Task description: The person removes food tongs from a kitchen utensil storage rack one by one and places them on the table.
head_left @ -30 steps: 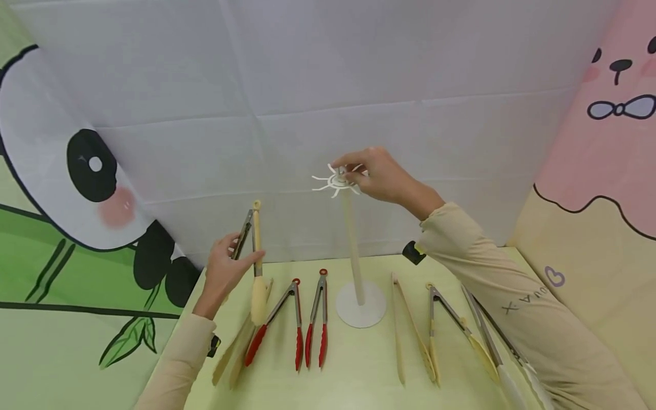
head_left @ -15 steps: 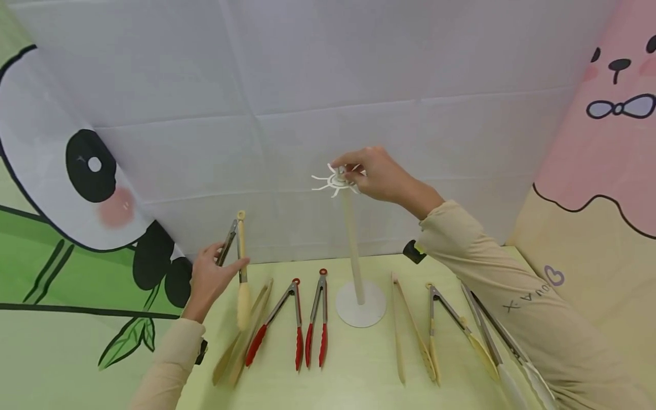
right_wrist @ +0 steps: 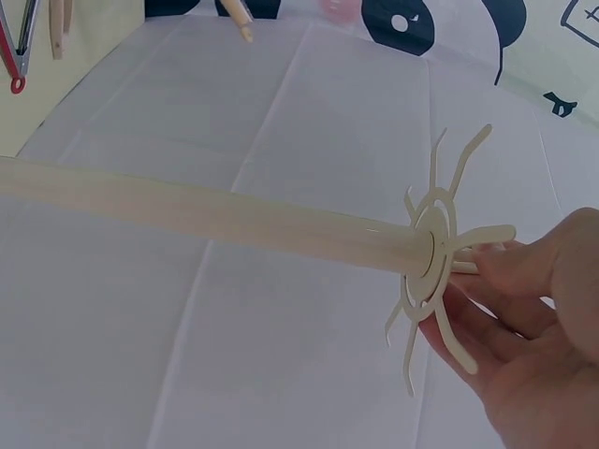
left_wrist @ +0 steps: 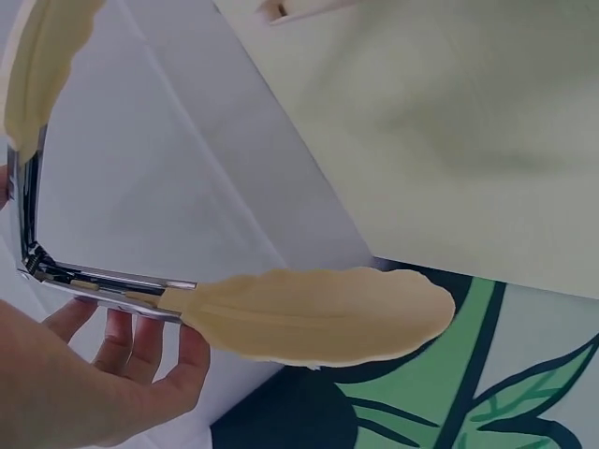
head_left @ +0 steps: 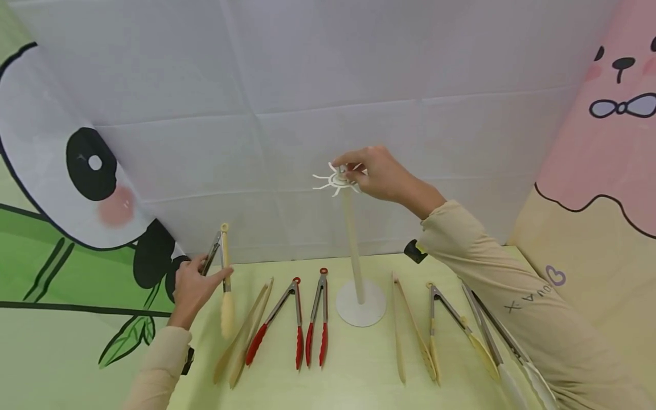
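My left hand [head_left: 193, 286] grips cream-tipped metal tongs [left_wrist: 318, 318] above the table's left end. Their two arms stand spread apart in the left wrist view, with fingers along one metal arm. My right hand [head_left: 381, 173] pinches the top of a white utensil stand, at the hub of its ring of hooks [head_left: 335, 180]. In the right wrist view the hooks [right_wrist: 465, 159] fan out around the pole [right_wrist: 215, 213], and nothing hangs on them. The stand's round base [head_left: 361, 303] rests on the table.
On the pale table [head_left: 359, 376] lie wooden tongs [head_left: 245, 336], two red-tipped tongs [head_left: 277, 322] [head_left: 316, 324], thin wooden tongs [head_left: 412, 327], yellow-tipped tongs [head_left: 456, 319] and long white-tipped tongs [head_left: 497, 341]. Behind it hangs a white cloth wall [head_left: 287, 136].
My left hand has moved left and a little down with the cream-tipped tongs, away from the stand. The right hand has stayed on the stand's top.
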`<state>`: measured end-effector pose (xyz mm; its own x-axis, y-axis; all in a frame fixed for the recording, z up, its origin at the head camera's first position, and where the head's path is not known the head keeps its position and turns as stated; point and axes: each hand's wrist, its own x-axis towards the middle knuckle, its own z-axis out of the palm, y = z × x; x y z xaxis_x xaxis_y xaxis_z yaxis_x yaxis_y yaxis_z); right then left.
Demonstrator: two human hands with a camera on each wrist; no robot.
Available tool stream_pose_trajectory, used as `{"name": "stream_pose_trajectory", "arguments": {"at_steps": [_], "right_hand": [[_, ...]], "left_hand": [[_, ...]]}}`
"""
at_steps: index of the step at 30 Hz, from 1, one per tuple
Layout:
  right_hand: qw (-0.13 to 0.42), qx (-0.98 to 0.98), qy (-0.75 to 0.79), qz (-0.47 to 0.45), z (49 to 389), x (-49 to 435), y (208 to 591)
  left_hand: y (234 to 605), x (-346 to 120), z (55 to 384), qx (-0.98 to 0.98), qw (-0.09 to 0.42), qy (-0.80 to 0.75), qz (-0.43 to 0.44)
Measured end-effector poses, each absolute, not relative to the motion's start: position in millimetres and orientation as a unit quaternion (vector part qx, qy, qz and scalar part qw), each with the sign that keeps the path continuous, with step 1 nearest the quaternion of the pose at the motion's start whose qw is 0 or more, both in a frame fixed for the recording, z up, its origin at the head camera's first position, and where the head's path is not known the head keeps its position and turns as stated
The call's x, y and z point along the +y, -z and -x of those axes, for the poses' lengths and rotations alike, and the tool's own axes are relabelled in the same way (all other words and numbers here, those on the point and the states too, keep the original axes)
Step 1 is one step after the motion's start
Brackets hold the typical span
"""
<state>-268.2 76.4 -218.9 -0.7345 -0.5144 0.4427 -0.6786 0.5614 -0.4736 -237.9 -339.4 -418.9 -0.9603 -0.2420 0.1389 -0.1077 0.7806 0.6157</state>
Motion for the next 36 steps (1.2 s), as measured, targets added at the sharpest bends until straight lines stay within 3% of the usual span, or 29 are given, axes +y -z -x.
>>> {"name": "stream_pose_trajectory", "arguments": {"at_steps": [20,36], "right_hand": [[0.128,-0.875,-0.322,-0.337,267.8,74.7,220.6],[0.13,-0.878,-0.319,-0.333,266.3,74.5,219.3]], "left_hand": [[471.1,-380.3,233.9,-0.952,0.078,0.269,-0.124],[498.0,-391.3,237.3,-0.964,0.014,0.228,-0.139]]}}
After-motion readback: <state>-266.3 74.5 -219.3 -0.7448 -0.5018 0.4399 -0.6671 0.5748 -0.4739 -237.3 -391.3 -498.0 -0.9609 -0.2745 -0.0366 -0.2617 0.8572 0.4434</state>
